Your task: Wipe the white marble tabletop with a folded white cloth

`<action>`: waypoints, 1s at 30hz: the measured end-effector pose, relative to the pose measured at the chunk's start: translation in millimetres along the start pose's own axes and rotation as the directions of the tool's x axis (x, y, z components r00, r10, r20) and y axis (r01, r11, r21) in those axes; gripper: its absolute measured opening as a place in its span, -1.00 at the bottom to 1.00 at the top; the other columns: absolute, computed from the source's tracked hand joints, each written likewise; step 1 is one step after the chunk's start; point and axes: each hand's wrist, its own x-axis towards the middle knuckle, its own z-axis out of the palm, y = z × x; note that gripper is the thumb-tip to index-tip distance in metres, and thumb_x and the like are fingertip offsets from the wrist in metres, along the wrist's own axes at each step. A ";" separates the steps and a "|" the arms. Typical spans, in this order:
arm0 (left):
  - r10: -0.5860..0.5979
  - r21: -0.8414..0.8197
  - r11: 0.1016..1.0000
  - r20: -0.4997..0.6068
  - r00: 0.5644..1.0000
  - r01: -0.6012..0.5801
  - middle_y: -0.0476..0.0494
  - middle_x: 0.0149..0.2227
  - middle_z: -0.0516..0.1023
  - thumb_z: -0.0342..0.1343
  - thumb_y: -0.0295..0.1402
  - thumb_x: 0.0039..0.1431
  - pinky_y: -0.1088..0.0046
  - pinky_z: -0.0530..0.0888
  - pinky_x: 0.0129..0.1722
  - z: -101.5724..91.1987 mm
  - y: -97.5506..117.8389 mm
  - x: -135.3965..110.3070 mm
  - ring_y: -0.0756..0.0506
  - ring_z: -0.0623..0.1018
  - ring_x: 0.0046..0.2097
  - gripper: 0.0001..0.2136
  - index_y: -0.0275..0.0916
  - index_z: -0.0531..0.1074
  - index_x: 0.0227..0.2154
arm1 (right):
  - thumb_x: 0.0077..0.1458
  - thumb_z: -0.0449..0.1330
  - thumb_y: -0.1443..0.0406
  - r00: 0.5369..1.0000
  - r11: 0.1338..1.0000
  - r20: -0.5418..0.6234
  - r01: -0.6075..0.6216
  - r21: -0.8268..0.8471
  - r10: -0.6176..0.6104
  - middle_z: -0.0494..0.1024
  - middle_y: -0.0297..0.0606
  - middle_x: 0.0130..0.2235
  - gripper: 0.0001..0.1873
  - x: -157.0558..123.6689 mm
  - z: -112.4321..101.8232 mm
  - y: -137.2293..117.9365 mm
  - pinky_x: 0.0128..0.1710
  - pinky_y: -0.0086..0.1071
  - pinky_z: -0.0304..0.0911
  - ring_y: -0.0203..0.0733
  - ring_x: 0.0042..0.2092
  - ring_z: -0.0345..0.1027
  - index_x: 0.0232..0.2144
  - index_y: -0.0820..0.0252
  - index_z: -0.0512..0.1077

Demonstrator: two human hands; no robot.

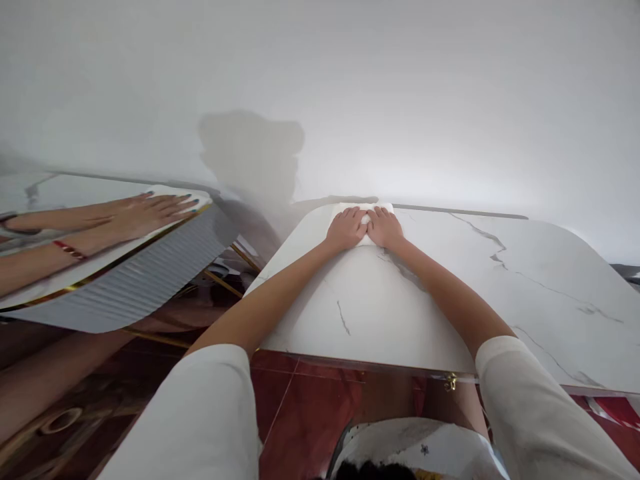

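Note:
My left hand and my right hand rest side by side on a folded white cloth, their thumbs nearly meeting. Both hands press down on it with fingers close together and slightly bent, gripping the cloth against the tabletop. Beneath it is a white table with grey marble veins and rounded corners. The cloth lies at the table's far edge, close to the wall. Most of its middle is hidden under my palms.
To the left, another person's hands lie on a white cloth on a second marble-patterned table with a ribbed grey side. A pale wall rises behind both tables. The floor has red tiles.

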 end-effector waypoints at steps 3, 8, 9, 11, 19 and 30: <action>-0.008 0.023 1.000 0.006 1.000 0.007 -0.28 0.18 0.39 -0.15 -0.38 0.27 0.14 0.30 0.22 5.9 1.6 17.0 -0.25 0.35 0.22 -0.58 -0.25 0.29 0.17 | 0.32 -0.16 0.30 1.000 1.000 -0.001 0.004 -0.007 -0.004 0.17 0.00 0.38 -0.44 10.8 -0.5 12.1 0.32 -0.07 -0.04 0.06 0.38 -0.01 0.30 0.36 0.20; -0.009 0.012 1.000 0.026 1.000 0.008 -0.25 0.21 0.39 -0.15 -0.36 0.30 0.14 0.29 0.23 15.6 11.2 44.3 -0.24 0.34 0.24 -0.60 -0.21 0.31 0.16 | 0.33 -0.18 0.31 0.999 0.999 -0.019 -0.043 -0.023 0.043 0.20 0.00 0.36 -0.45 16.4 -4.3 33.1 0.32 -0.07 -0.02 0.05 0.36 0.01 0.29 0.34 0.22; 0.001 0.003 1.000 0.026 1.000 -0.001 -0.23 0.20 0.39 -0.15 -0.36 0.30 0.15 0.29 0.23 17.0 13.2 47.9 -0.23 0.34 0.23 -0.60 -0.19 0.31 0.16 | 0.33 -0.18 0.31 0.998 0.998 -0.026 -0.052 -0.026 0.051 0.20 0.01 0.36 -0.45 15.6 -4.6 36.3 0.31 -0.06 -0.01 0.05 0.35 0.02 0.28 0.34 0.22; 0.021 -0.012 1.000 0.024 0.999 -0.021 -0.22 0.21 0.39 -0.14 -0.36 0.29 0.16 0.28 0.23 19.1 16.8 52.1 -0.21 0.34 0.24 -0.60 -0.18 0.32 0.15 | 0.32 -0.18 0.32 0.997 0.997 -0.038 -0.069 -0.024 0.068 0.20 0.01 0.36 -0.45 12.4 -5.0 41.0 0.31 -0.05 -0.01 0.06 0.35 0.02 0.29 0.34 0.21; 0.070 -0.039 0.997 0.027 0.997 -0.069 -0.24 0.23 0.37 -0.13 -0.36 0.28 0.19 0.27 0.26 16.9 36.3 38.5 -0.20 0.31 0.27 -0.59 -0.24 0.32 0.16 | 0.32 -0.18 0.31 0.992 0.993 -0.044 -0.119 -0.024 0.118 0.17 0.01 0.37 -0.44 -17.6 -11.8 41.1 0.30 -0.04 -0.01 0.07 0.37 -0.01 0.29 0.34 0.21; 0.151 -0.074 0.986 0.051 0.987 -0.147 -0.21 0.29 0.31 -0.14 -0.35 0.28 0.17 0.22 0.31 1.7 52.4 -8.0 -0.18 0.26 0.32 -0.56 -0.20 0.29 0.20 | 0.35 -0.20 0.28 0.981 0.977 -0.034 -0.193 -0.094 0.190 0.14 0.07 0.38 -0.44 -74.3 -19.8 8.7 0.30 -0.01 -0.03 0.12 0.39 -0.03 0.31 0.38 0.15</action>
